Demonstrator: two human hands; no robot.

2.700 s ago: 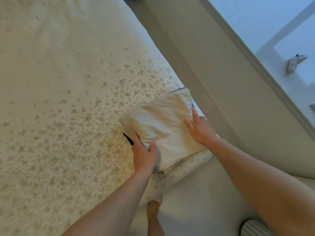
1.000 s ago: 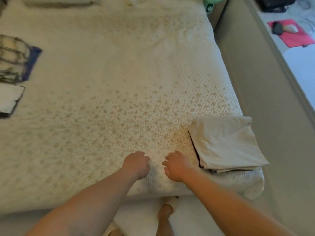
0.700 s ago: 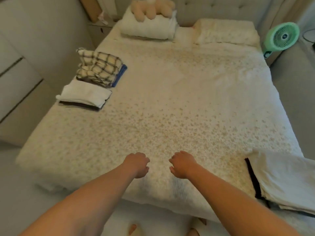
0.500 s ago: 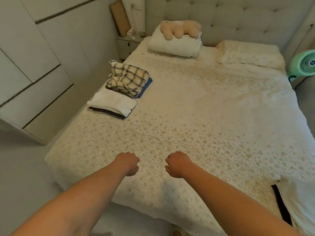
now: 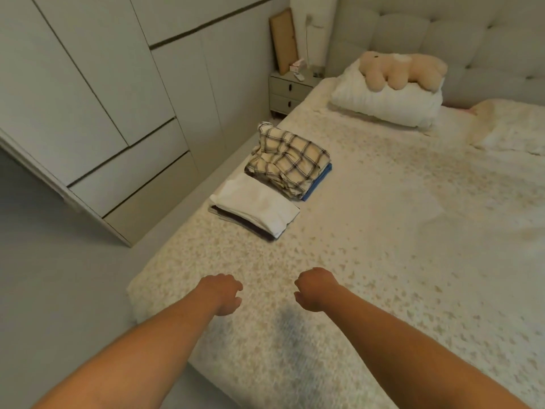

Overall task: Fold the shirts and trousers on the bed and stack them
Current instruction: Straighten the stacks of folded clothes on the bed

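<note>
Two stacks: folded clothes sit in two piles on the bed (image 5: 398,231), beyond the fingers and toward the left-hand edge of the mattress.
Near stack: white garment (image 5: 256,206) on top, with a dark garment (image 5: 259,230) showing as a thin edge under it; it lies ahead of the left hand's fingers, well apart from them.
Far stack: plaid shirt (image 5: 287,162) on top, a blue garment (image 5: 320,181) peeking out beneath; it touches or nearly touches the far side of the near stack.
Count: four garments can be told apart, two per stack; more layers may hide inside, which cannot be told.
Loose clothes: none shows in this view, so the folding looks done or close to done; the part of the bed off to the right of the fingers is out of frame.
Left to do: perhaps merging the piles, judged from the task wording only.
Left hand (image 5: 222,296): fingers curled under, holding nothing, over the near edge of the bed.
Right hand (image 5: 317,289): fingers likewise curled in on themselves and empty, just beside the left hand.
Other things: one plush bear (image 5: 398,70) on one rolled quilt (image 5: 386,103) far beyond the fingers; one nightstand (image 5: 290,91) past the far stack; wardrobe (image 5: 97,98) to the left.
</note>
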